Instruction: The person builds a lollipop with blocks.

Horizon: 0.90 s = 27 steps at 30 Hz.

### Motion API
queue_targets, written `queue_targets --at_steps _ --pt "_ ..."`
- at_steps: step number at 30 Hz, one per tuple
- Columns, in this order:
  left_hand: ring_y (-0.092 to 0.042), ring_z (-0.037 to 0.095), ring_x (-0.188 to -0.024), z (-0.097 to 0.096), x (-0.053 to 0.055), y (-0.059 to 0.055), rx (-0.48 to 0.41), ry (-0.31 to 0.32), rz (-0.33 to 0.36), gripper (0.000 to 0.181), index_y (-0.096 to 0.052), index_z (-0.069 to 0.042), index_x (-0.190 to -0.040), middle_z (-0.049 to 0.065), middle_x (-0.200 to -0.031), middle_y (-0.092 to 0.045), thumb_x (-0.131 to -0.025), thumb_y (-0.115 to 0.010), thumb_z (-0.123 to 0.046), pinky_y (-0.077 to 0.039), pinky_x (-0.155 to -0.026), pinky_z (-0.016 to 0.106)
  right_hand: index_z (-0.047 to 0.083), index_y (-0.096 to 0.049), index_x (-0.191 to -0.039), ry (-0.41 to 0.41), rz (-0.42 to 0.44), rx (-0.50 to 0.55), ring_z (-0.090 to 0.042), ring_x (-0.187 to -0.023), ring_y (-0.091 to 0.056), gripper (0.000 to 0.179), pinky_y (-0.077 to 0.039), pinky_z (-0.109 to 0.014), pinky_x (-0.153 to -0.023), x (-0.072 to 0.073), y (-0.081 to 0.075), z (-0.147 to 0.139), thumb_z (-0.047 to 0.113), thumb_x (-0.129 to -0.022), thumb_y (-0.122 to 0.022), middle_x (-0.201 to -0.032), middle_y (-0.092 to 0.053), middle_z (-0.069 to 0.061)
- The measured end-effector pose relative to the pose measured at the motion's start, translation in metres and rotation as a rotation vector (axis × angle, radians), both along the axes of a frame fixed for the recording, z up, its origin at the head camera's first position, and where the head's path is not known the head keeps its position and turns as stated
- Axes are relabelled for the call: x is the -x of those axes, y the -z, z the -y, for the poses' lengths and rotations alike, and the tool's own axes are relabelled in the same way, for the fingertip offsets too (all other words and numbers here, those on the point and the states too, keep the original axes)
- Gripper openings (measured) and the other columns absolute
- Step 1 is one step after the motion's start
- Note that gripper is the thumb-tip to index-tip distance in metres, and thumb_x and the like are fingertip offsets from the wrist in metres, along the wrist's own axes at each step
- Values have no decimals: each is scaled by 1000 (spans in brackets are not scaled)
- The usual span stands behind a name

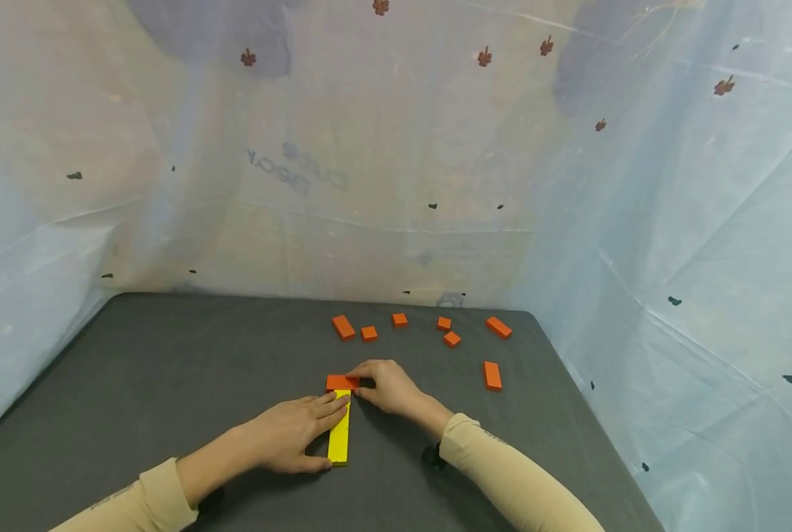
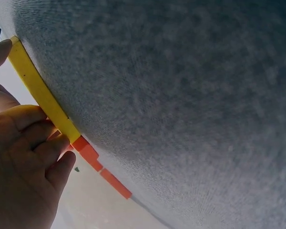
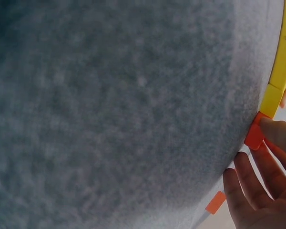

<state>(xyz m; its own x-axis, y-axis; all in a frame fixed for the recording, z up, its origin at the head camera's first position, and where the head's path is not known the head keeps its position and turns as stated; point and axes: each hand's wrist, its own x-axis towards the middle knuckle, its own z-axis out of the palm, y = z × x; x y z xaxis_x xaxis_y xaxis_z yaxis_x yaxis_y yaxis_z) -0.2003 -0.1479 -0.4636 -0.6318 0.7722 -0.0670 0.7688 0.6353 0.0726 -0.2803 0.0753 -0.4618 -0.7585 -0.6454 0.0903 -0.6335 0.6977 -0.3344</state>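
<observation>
A long yellow strip of blocks [image 1: 339, 442] lies on the dark table, pointing away from me. In the right wrist view a seam crosses the yellow strip [image 3: 281, 62]. Across its far end lies an orange rectangular block [image 1: 338, 382], forming a T shape. My left hand [image 1: 295, 431] rests along the strip's left side, fingers extended onto its far part and thumb touching the near end. My right hand [image 1: 391, 387] pinches the right end of the orange block between thumb and index finger, its other fingers partly hidden in the head view.
Beyond the hands lie several small orange blocks [image 1: 399, 320] and longer orange blocks [image 1: 343, 327]. Another long orange block [image 1: 492, 375] lies right of my right hand. Translucent plastic sheeting [image 1: 343, 222] hangs behind the grey table [image 1: 170, 355] and along its sides.
</observation>
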Motion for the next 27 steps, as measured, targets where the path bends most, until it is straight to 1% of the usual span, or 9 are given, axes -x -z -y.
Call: queue_targets --at_steps 9,13,17,19,22,27 --pt "-30 24 -143 0 -1 -1 5 9 -36 85 -34 -14 -150 2 -158 -25 -88 -46 -70 -37 -108 51 20 -66 -125 -12 -2 -10 -11 -114 -60 34 -50 -30 -96 -1 -1 0 25 -91 -67 -123 -65 5" --pt "-29 23 -144 2 1 0 10 4 -48 85 -32 -16 -151 0 -159 -23 -88 -44 -71 -35 -108 54 19 -65 -126 -33 -1 -2 -13 -115 -59 36 -49 -31 -97 1 -2 -1 26 -91 -67 -125 -63 2" --pt "-28 24 -144 4 1 1 16 -5 -72 87 -31 -17 -152 0 -160 -21 -87 -42 -74 -33 -109 56 18 -61 -130 -47 27 33 -15 -118 -57 40 -49 -34 -98 3 -4 -4 29 -91 -66 -129 -61 1" --pt "-28 24 -144 5 0 0 13 -16 -75 89 -31 -17 -152 0 -160 -22 -86 -42 -75 -32 -110 56 17 -59 -132 -31 53 66 -16 -119 -56 43 -48 -36 -99 6 -5 -6 30 -92 -66 -131 -59 0" --pt "-28 26 -144 5 0 -2 -4 -48 -73 92 -32 -16 -151 2 -159 -25 -83 -42 -78 -30 -111 55 17 -57 -135 16 88 128 -17 -119 -56 45 -49 -37 -98 12 -7 -9 30 -93 -64 -135 -56 0" --pt "-25 27 -145 4 1 -4 -11 -108 -67 97 -34 -15 -151 3 -158 -26 -81 -40 -81 -27 -113 55 16 -55 -137 104 70 197 -18 -115 -59 45 -52 -36 -92 30 -10 -14 28 -94 -63 -137 -54 0"
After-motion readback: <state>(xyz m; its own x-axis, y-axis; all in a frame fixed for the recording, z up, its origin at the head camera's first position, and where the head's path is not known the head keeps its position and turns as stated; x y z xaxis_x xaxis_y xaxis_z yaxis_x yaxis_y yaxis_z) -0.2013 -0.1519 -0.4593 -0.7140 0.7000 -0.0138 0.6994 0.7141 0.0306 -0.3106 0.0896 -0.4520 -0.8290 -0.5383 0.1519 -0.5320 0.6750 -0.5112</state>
